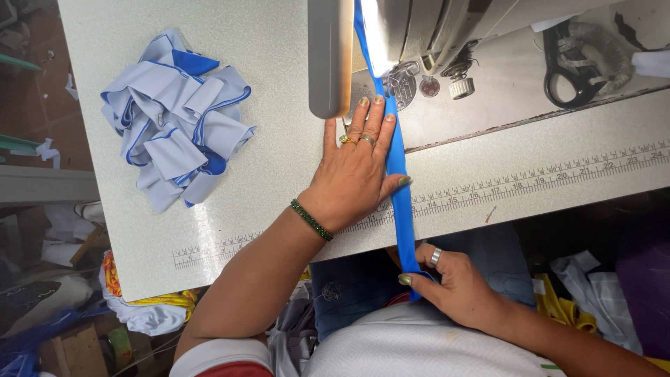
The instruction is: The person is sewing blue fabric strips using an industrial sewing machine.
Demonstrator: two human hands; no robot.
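A narrow blue fabric strip (398, 157) runs from under the sewing machine head (419, 31) down over the table's front edge. My left hand (356, 164) lies flat on the table, fingers spread, pressing the strip just before the presser foot (399, 78). It wears rings and a green bead bracelet. Below the table edge, my right hand (453, 283) pinches the lower end of the strip between thumb and fingers.
A pile of light grey and blue fabric pieces (178, 119) lies at the table's left. Black scissors (569, 59) rest at the back right. A ruler strip (530, 181) runs along the speckled table (237, 209). Cloth scraps lie on the floor.
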